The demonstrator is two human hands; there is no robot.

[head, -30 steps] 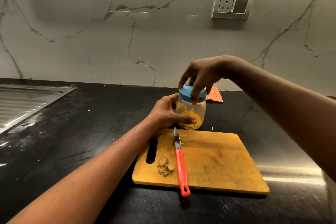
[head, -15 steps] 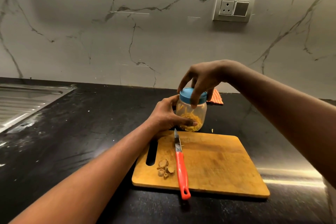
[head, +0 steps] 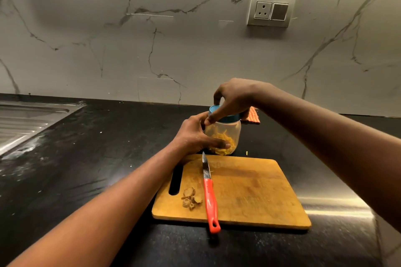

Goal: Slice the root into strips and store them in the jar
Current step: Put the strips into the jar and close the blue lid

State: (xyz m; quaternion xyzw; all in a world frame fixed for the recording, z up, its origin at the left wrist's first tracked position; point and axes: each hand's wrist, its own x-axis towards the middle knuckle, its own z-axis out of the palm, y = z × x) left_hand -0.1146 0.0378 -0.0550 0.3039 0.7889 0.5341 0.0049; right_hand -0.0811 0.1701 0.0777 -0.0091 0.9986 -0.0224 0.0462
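A clear plastic jar (head: 233, 134) with yellow root strips inside stands on the black counter just behind the wooden cutting board (head: 249, 191). My left hand (head: 194, 135) grips the jar's side. From above, my right hand (head: 232, 98) grips its blue lid (head: 227, 117), fingers curled round the rim. A red-handled knife (head: 209, 193) lies on the board, blade pointing toward the jar. A few brown root scraps (head: 191, 198) sit left of the knife handle.
A steel sink drainboard (head: 23, 123) lies at the far left. An orange checked cloth (head: 253, 115) lies behind the jar by the marble wall. A wall socket (head: 271, 10) is above. One small yellow strip (head: 247, 153) lies on the counter.
My right hand has turned on the lid, its fingers shifting round the rim. The left hand keeps its hold on the jar, which stays in place.
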